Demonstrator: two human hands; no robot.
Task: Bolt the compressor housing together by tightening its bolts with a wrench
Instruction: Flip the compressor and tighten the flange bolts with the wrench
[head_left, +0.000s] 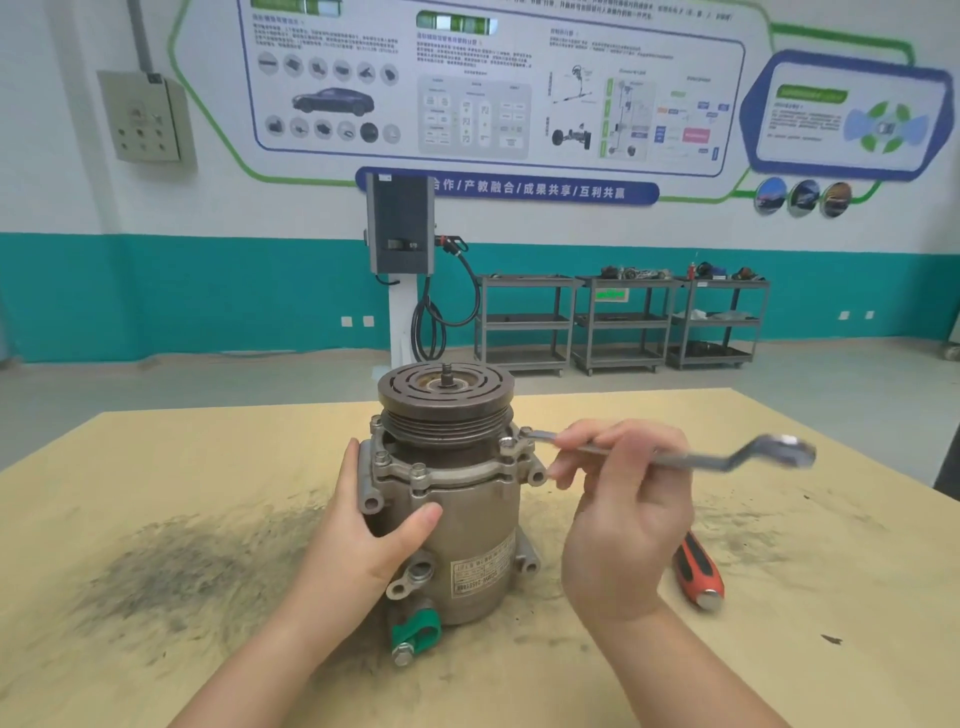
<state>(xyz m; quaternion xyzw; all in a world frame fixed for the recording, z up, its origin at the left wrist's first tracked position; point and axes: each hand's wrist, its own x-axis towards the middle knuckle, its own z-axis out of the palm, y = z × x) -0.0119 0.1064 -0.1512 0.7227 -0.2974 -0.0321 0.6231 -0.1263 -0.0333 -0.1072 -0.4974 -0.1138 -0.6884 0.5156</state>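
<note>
A grey metal compressor (470, 525) stands upright on the tan table (182, 467), its dark pulley (445, 397) on top. Several bolts (418, 472) ring the housing flange below the pulley. My left hand (371, 530) grips the left side of the housing, thumb across its front. My right hand (626, 509) holds a silver offset ring wrench (691, 458) by its shaft. The wrench's near ring end sits at a bolt (525, 432) on the flange's right side. Its far end points to the right, above the table.
A red and black screwdriver handle (698, 571) lies on the table right of my right hand. Dark grime (171, 566) smears the tabletop at the left. A green cap (415, 631) sits on the compressor's lower port. Grey shelf carts (618, 322) and a charging post (402, 270) stand by the far wall.
</note>
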